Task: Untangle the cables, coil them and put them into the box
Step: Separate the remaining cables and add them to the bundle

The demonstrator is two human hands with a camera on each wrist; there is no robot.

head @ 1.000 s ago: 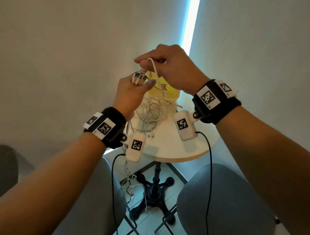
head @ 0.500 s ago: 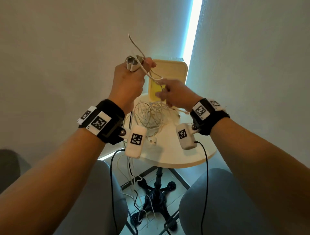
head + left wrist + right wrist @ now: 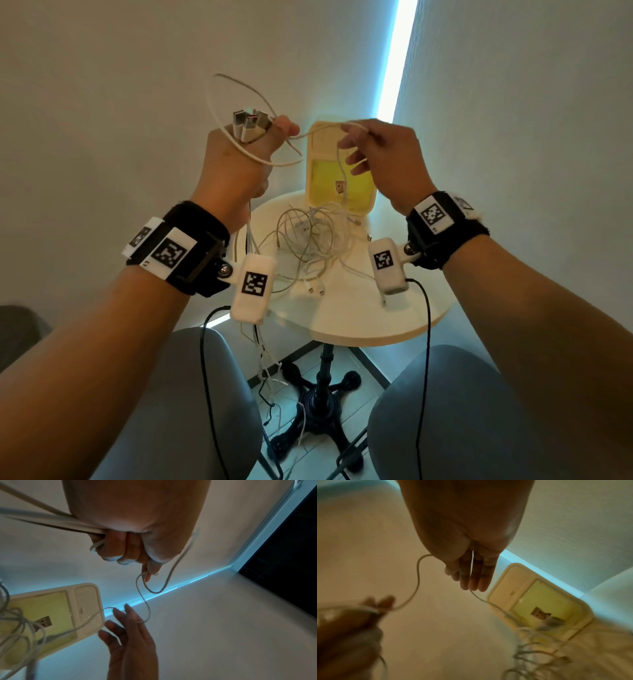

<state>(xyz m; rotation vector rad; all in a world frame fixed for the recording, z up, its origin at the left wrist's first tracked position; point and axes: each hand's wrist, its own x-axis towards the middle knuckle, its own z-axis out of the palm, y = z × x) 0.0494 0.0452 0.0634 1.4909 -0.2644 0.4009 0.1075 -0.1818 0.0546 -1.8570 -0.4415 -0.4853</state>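
Observation:
My left hand (image 3: 246, 154) is raised above the table and grips a bundle of silver USB plugs (image 3: 247, 126) with their white cables (image 3: 51, 519) in its fist. One thin white cable (image 3: 318, 132) runs from its thumb across to my right hand (image 3: 363, 147), whose fingers (image 3: 471, 580) are straight with the cable (image 3: 418, 580) passing between them. From there it drops to a USB plug (image 3: 339, 187) hanging in front of the open yellow box (image 3: 307, 178). A tangle of white cables (image 3: 308, 243) lies on the round table (image 3: 376, 322) before the box.
The box lid (image 3: 85, 601) stands open at the back against the wall corner. Some cables hang off the table's left edge (image 3: 263, 359) down to the floor by the black pedestal base (image 3: 318, 404). My knees are under the near edge. Walls close in on both sides.
My right hand let go its pinch, dipped toward the box, then rose level with the left hand with fingers spread. My left hand lifted the plugs higher and the cable loop widened.

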